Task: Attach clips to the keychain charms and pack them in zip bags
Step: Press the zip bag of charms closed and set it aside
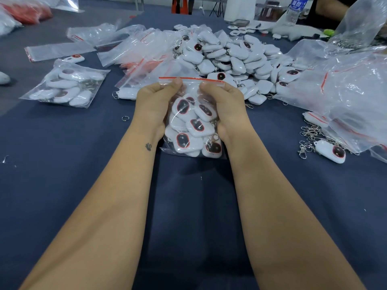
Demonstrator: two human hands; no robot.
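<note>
A clear zip bag [191,130] with a red seal strip stands upright on the dark blue table [62,164], filled with several white keychain charms with dark oval faces. My left hand [155,101] pinches the bag's top left just under the strip. My right hand [222,101] pinches the top right the same way. A big heap of loose white charms [234,59] lies just behind the bag. One charm with a clip [330,150] lies at the right beside several loose metal clips [307,139].
A filled bag of charms [67,84] lies at the left. Empty zip bags [142,51] pile behind it, and large crumpled plastic bags [351,80] fill the right. A loose ring [125,118] sits left of my wrist. A water bottle [295,9] stands far back.
</note>
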